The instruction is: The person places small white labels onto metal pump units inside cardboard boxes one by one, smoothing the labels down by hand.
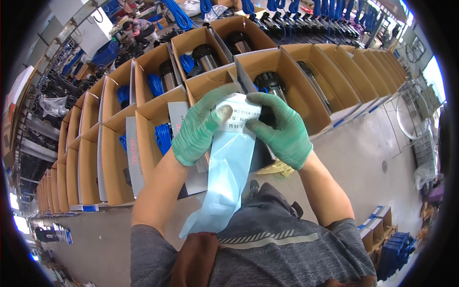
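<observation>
I count two gloved hands and one pale blue plastic bag (224,177) with a white printed slip (239,112) at its top. My left hand (198,126) pinches the bag's upper edge at about ten o'clock of the slip, thumb pressed on the paper. My right hand (282,129) clamps the same edge at three o'clock. The bag hangs from both grips toward six o'clock, over my grey shirt. Open cardboard boxes (306,81) in long rows lie beyond at twelve o'clock, too many to count; at least five show a dark pump (270,83).
</observation>
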Demonstrator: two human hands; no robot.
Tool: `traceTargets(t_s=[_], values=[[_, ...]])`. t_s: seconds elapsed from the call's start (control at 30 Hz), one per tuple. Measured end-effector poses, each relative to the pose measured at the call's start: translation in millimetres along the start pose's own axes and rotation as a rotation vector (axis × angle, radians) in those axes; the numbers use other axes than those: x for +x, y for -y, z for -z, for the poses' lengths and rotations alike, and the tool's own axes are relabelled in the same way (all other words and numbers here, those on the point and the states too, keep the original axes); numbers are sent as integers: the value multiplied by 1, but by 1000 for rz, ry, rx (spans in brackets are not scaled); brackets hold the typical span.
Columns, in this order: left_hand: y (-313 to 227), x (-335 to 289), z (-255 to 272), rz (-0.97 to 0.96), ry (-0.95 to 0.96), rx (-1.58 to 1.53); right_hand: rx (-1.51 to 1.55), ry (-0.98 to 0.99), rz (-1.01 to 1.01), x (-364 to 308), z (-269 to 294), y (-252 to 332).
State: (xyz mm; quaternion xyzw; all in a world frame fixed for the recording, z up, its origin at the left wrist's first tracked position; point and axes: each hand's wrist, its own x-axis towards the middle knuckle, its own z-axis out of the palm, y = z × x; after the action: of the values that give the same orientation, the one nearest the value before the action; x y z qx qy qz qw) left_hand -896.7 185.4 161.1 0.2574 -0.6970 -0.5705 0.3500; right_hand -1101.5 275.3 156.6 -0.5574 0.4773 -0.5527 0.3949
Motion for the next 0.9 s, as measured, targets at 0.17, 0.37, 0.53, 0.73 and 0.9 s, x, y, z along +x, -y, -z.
traceTargets(t_s=[0.17, 0.37, 0.53, 0.73, 0.9], values=[[10, 0, -10, 42, 5, -250, -64, -27, 47, -5, 4, -12], [8, 9, -34, 85, -73, -173, -14, -80, 121, -8, 24, -30], [-3, 46, -70, 150, -84, -61, 30, -145, 235, -1, 67, -44], [-6, 104, -129, 214, -1, 57, -8, -205, 135, 5, 144, -65], [2, 157, -167, 365, -21, -143, 0, -190, 261, 1, 199, -85]])
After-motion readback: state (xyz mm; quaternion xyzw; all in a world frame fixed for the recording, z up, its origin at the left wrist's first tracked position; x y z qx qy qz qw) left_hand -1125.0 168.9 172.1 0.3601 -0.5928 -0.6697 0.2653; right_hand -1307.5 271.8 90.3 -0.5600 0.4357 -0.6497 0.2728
